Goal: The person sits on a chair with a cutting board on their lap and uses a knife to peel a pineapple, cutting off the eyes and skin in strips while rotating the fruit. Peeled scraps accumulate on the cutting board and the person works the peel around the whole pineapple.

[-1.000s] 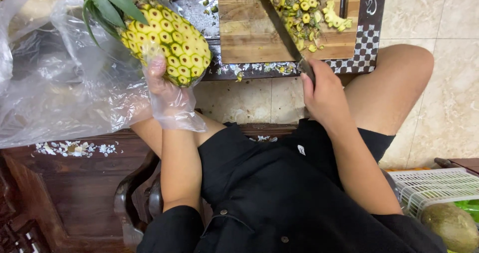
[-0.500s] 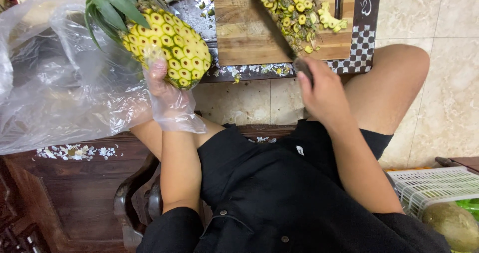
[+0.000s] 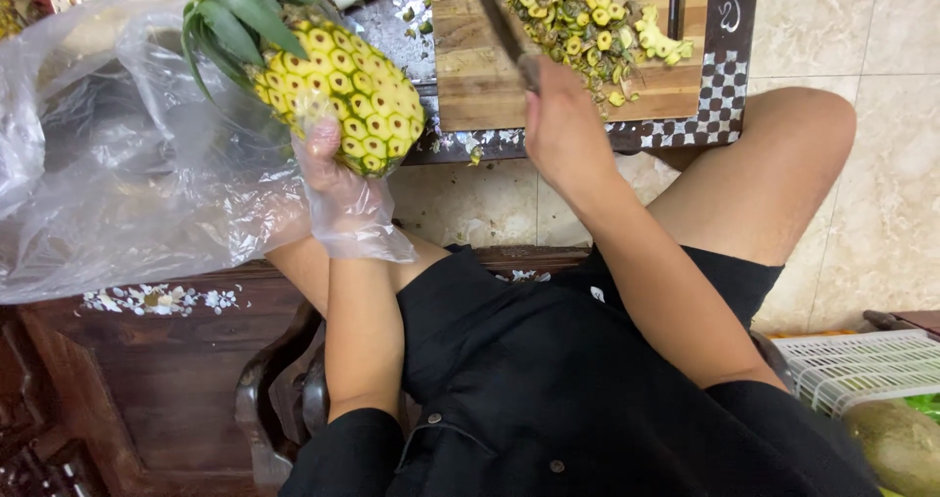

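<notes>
My left hand [image 3: 338, 169], in a clear plastic glove, grips a partly peeled yellow pineapple [image 3: 338, 91] with green leaves, held up over my lap. My right hand [image 3: 560, 125] is closed round the handle of a knife [image 3: 499, 22] whose dark blade points away across the wooden cutting board [image 3: 470, 76]. A heap of pineapple peelings [image 3: 578, 12] lies on the board just right of the blade.
A large clear plastic bag [image 3: 108, 164] spreads over dark wooden furniture at left. The board rests on a patterned low table [image 3: 720, 76]. A white plastic basket [image 3: 862, 365] and a green fruit [image 3: 896, 443] sit at lower right. Beige tiled floor lies beneath.
My right hand has swung the knife up and leftward over the board. The pineapple in my left hand has stayed nearly still.
</notes>
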